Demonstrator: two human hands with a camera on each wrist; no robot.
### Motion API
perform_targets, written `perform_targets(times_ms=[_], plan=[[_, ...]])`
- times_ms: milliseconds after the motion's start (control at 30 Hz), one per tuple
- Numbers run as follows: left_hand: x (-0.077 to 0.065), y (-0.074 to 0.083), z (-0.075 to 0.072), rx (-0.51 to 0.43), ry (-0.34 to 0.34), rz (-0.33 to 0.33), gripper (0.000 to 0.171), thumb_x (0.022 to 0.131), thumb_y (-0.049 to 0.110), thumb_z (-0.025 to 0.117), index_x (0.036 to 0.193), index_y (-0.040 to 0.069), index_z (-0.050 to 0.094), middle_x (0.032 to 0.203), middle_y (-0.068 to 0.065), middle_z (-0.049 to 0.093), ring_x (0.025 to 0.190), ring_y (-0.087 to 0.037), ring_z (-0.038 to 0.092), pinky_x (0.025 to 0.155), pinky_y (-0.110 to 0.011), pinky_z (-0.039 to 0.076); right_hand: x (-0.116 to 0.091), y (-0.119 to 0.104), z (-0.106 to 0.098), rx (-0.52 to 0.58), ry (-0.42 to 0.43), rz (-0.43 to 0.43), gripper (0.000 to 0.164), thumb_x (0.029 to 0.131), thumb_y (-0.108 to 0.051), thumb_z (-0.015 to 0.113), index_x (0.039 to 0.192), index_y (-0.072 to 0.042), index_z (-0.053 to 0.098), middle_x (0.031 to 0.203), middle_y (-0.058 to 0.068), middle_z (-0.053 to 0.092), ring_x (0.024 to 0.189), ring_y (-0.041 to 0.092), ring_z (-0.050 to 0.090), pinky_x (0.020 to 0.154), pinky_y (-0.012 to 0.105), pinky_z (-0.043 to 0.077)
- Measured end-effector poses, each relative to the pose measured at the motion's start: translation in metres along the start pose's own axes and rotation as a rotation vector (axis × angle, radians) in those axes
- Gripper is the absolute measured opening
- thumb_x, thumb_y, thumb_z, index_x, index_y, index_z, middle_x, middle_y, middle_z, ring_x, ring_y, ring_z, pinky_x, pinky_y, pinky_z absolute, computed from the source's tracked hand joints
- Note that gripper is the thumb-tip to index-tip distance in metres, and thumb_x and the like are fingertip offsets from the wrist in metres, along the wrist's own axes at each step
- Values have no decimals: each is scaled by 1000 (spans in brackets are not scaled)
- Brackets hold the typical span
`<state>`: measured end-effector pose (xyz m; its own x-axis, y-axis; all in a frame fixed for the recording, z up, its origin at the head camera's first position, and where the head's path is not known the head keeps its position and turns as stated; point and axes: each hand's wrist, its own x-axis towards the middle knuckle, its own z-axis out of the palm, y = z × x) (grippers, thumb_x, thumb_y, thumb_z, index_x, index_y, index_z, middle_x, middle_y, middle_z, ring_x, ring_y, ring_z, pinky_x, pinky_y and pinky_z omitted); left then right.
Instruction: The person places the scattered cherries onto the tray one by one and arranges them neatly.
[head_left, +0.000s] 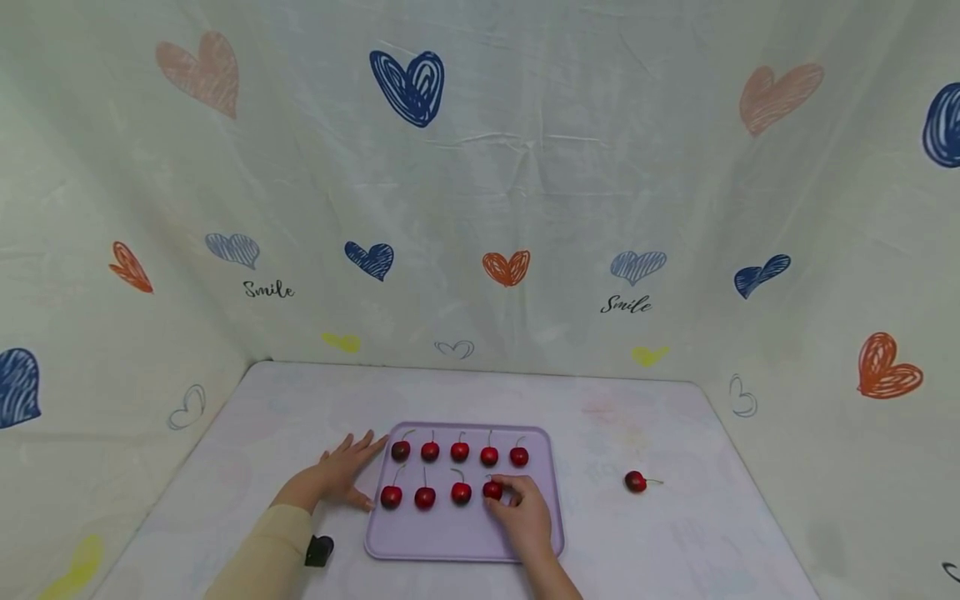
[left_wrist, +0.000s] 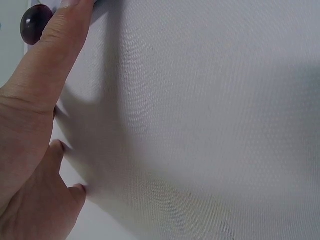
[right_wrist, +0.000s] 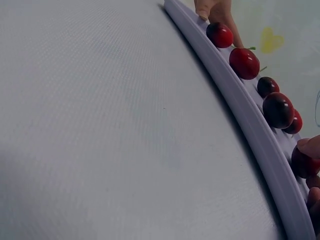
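Observation:
A lilac tray (head_left: 442,542) lies on the table, bearing two rows of red cherries with stems. Thumb and fingers of my right hand (head_left: 527,517) pinch a cherry (head_left: 492,490) at the right end of the front row; the right wrist view catches this cherry (right_wrist: 302,162) at its edge, partly covered by the fingers. Left of it in that row sit three more, one being a cherry (head_left: 461,493) close by. Along the tray's left rim rests my left hand (head_left: 341,475), fingers spread and fairly straight, next to a dark cherry (left_wrist: 35,24) in the left wrist view.
Alone on the table (head_left: 600,550), right of the tray, lies another cherry (head_left: 635,482) with its stem pointing right. A small black object (head_left: 319,551) shows by the left sleeve (head_left: 262,550). A curtain (head_left: 555,192) printed with hearts hangs behind and at both sides.

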<state>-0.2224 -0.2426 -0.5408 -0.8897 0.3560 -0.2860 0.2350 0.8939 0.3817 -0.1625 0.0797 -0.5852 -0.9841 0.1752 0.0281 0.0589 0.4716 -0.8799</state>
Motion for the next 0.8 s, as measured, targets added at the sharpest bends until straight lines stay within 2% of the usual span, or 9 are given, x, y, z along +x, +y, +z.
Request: perform_targets(times_ms=[367, 800], plan=[[-1, 4, -4, -6, -10, -9, 107, 64, 35, 90, 150, 7, 33, 153, -29, 26, 137, -58, 16, 98, -80, 17, 0, -2, 0, -12, 16, -6, 34, 67, -15, 86, 98, -15, 73, 75, -3, 51, 59, 7, 43, 50, 23, 36], [-3, 5, -4, 7, -8, 0, 107, 64, 36, 90, 151, 7, 33, 153, -29, 26, 136, -59, 16, 97, -80, 18, -1, 0, 1, -6, 40, -25, 33, 67, -17, 87, 96, -13, 72, 74, -4, 51, 61, 7, 43, 51, 23, 37]])
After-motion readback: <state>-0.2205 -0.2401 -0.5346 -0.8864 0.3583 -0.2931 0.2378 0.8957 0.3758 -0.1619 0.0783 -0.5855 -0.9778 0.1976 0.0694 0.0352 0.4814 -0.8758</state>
